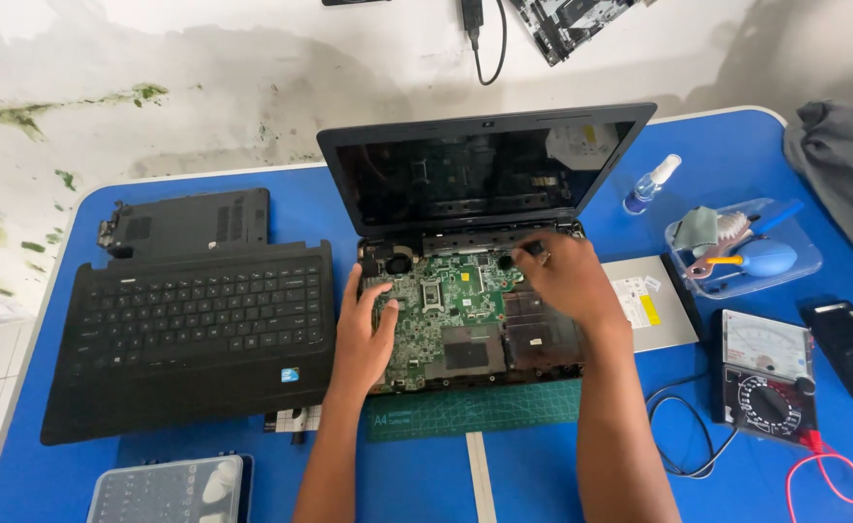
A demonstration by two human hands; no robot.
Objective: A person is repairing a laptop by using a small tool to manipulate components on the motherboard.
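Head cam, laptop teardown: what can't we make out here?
- Right hand: fingertips curl over something small near the hinge; what it is, too small to tell.
- Motherboard: left edge under the left hand.
- Multimeter: dial setting too small.
- Parts box: cut by bottom edge.

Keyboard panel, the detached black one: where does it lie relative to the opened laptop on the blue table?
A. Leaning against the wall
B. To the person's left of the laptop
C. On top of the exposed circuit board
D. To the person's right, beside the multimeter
B: the keyboard panel lies flat on the blue table, on the person's left of the opened laptop, past the left hand.
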